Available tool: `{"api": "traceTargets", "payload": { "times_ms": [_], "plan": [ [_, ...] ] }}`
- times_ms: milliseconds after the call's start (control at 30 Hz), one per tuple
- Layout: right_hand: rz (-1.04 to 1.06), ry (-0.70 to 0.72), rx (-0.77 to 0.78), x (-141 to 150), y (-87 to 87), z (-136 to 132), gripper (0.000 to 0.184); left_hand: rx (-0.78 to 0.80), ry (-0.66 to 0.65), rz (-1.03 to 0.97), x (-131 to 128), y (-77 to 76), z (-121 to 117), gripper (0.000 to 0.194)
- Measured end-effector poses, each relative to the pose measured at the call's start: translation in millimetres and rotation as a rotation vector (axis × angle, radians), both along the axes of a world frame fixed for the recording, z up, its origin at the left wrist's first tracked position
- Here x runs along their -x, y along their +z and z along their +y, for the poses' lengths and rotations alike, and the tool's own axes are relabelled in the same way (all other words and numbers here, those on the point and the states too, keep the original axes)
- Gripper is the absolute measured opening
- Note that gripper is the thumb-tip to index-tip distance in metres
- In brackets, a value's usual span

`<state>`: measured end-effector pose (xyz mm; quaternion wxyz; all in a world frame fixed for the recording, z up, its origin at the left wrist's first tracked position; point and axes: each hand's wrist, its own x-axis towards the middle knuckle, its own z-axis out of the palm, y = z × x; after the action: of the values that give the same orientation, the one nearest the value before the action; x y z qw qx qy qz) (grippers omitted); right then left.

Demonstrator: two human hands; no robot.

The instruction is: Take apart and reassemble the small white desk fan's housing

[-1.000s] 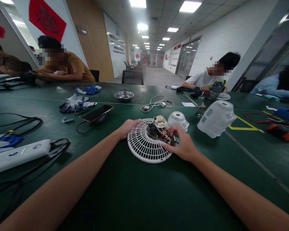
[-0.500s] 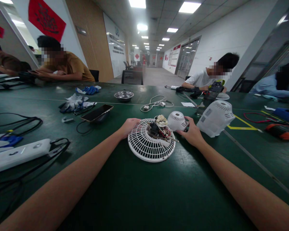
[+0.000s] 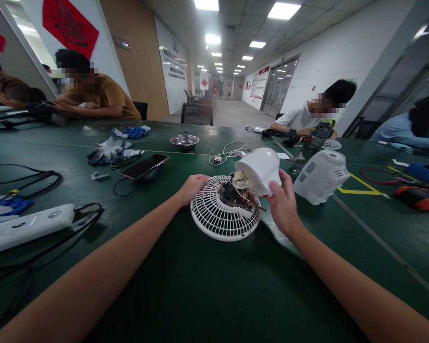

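Observation:
A round white fan grille (image 3: pixel 214 221) lies on the table before me, with the bare fan motor (image 3: pixel 232 193) and its wires on top. At the grille's far left rim, my left hand (image 3: pixel 194 188) grips the edge, its fingers partly hidden behind it. My right hand (image 3: pixel 284 202) holds a white plastic motor cover (image 3: pixel 260 166) between thumb and fingers. The cover is tilted up off the table, just right of and above the motor, its smooth side facing me. Whether it touches the motor I cannot tell.
Right of my right hand stands a translucent white plastic housing (image 3: pixel 320 178). Beyond the grille are a white cable (image 3: pixel 229 155) and a metal bowl (image 3: pixel 184 141). A phone (image 3: pixel 145 166), gloves (image 3: pixel 109 153) and a power strip (image 3: pixel 32 228) lie left. Several people sit around the table.
My right hand has lifted the motor cover from the table and turned it over, bringing it beside the motor. The left hand and the grille stay in place.

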<state>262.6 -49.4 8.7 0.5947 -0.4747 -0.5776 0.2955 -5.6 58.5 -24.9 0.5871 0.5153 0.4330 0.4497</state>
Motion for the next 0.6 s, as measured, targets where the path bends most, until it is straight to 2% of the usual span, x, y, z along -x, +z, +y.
{"api": "traceTargets", "payload": {
  "times_ms": [100, 233, 467, 600],
  "plan": [
    [-0.307, 0.034, -0.095, 10, 2.2, -12, 0.079, -0.004, -0.004, 0.026, 0, 1.1, 0, 0.016],
    [-0.59, 0.014, -0.181, 8, 1.0, -14, 0.078, -0.008, 0.005, 0.053, 1, 3.6, -2, 0.017],
    [-0.642, 0.015, -0.266, 0, -0.3, -10, 0.077, 0.004, 0.0, 0.072, 0, 6.2, -5, 0.017],
    [-0.671, 0.047, -0.255, -3, 0.7, -10, 0.079, -0.083, -0.009, 0.175, 2, 4.1, -3, 0.025]
  ]
}}
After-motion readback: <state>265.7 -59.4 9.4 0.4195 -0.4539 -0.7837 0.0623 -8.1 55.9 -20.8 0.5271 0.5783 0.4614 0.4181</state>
